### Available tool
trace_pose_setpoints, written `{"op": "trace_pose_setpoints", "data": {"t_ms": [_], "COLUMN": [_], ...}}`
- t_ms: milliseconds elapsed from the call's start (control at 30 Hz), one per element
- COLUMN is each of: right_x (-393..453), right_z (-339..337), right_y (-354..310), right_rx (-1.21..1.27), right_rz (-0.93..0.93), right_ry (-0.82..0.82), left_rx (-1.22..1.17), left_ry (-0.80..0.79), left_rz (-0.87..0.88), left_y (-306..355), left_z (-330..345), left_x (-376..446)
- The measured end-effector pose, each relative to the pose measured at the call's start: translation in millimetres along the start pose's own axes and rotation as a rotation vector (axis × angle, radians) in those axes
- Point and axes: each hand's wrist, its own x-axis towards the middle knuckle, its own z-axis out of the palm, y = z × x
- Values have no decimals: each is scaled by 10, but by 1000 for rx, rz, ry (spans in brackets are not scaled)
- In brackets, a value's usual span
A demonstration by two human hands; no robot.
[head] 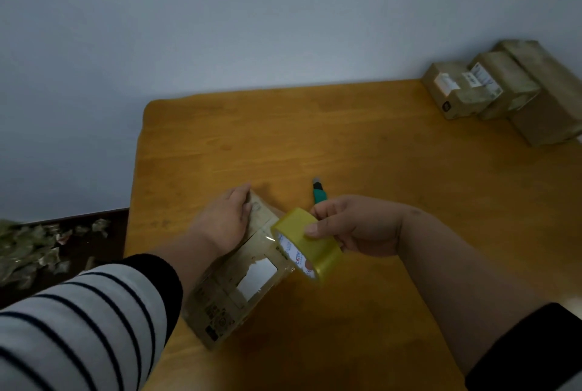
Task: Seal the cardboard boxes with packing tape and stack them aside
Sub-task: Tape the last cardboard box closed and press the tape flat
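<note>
Striped white sleeve (78, 321) nearest me; my left hand (225, 220) lies flat, fingers straight, on the brown cardboard box (239, 277) on the wooden counter (378, 154). My right hand (356, 227) pinches the yellow packing tape roll (307, 244) just over its right edge. Behind it, a green utility knife (320, 193); 3 taped boxes (504, 91) far right.

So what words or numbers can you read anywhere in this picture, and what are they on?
None can be read for sure.
Tape roll in the right hand: red and blue print on its inner core, too blurred to read.
Cardboard box under the left hand: dark print and a white label, unreadable.
Stacked boxes at the table's far corner: white labels, print too small.
</note>
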Motion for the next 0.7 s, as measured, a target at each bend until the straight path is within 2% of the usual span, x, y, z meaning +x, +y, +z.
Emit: {"op": "trace_pose_setpoints", "data": {"t_ms": [167, 500, 700], "right_x": [-84, -152, 15], "right_z": [13, -6, 38], "right_y": [60, 504, 605], "right_rx": [-11, -205, -287], "right_rz": [-3, 214, 292], "right_ry": [31, 227, 260], "left_rx": [66, 180, 240], "left_ry": [-56, -71, -113], "left_rz": [-4, -47, -38], "left_y": [42, 125, 123], "left_z": [-23, -44, -31], "left_x": [-31, -59, -118]}}
